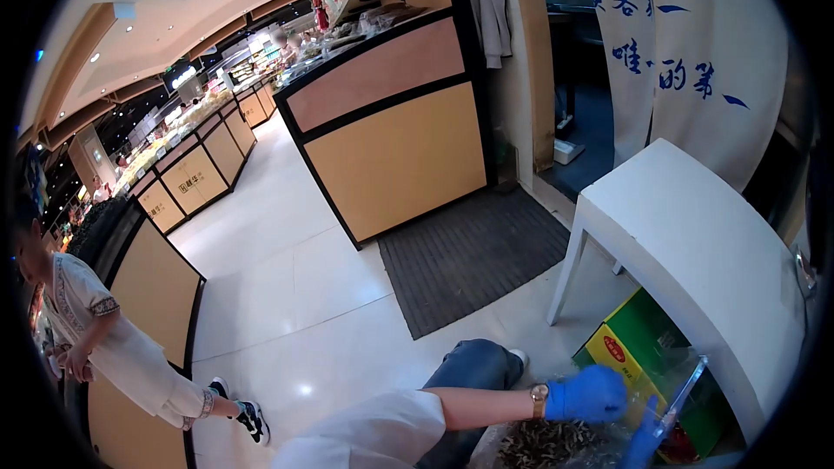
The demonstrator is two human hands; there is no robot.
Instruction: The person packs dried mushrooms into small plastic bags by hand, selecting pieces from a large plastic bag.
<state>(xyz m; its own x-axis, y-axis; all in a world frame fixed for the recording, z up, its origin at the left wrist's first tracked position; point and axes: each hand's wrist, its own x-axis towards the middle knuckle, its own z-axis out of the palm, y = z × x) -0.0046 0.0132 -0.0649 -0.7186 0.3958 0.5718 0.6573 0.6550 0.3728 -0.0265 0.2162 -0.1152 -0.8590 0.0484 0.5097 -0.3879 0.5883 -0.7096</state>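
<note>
My left hand (592,393), in a blue glove with a watch at the wrist, is closed above a clear plastic bag of small dark and pale dried pieces (552,445). What its fingers hold, if anything, is hidden. At the lower right, my right hand (641,445), also gloved in blue, is closed at the lower end of a clear plastic item with a shiny edge (685,395). A green and yellow box (621,346) stands just behind both hands, partly covered by the plastic.
A white table (686,208) stands at the right, over the box. A ribbed dark mat (473,256) lies before a wooden-panelled counter (395,161). At the left, a person (117,334) stands beside another counter (152,287). A printed curtain (695,26) hangs at the doorway.
</note>
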